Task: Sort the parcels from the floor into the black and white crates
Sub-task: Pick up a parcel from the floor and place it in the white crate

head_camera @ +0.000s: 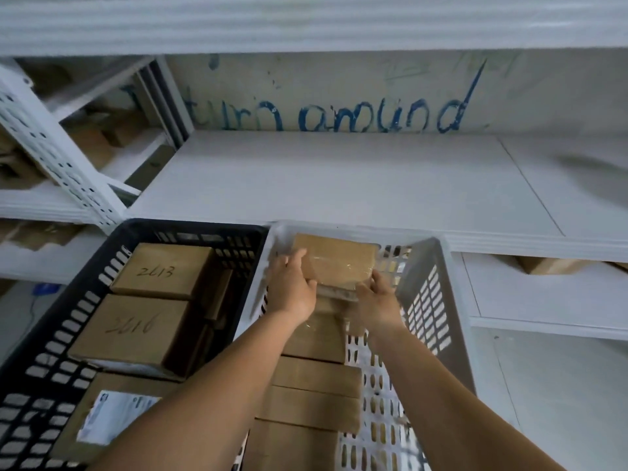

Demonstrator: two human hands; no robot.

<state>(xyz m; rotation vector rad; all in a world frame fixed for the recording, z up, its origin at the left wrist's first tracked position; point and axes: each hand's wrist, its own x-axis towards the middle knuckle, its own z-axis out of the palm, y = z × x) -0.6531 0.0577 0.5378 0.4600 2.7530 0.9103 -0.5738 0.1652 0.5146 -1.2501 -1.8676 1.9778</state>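
A taped brown parcel (334,263), its near edge hidden by the left hand (293,287) and right hand (375,300) gripping it, sits at the white crate's (431,287) far end, beside the half-cropped black crate (51,334).

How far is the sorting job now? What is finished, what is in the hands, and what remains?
Done: the black crate already holds several parcels, and a row of parcels lies in the white crate. In hand: the left hand and right hand grip a brown parcel at the far end of the white crate. Left: the floor is out of view, so the remaining parcels cannot be counted.
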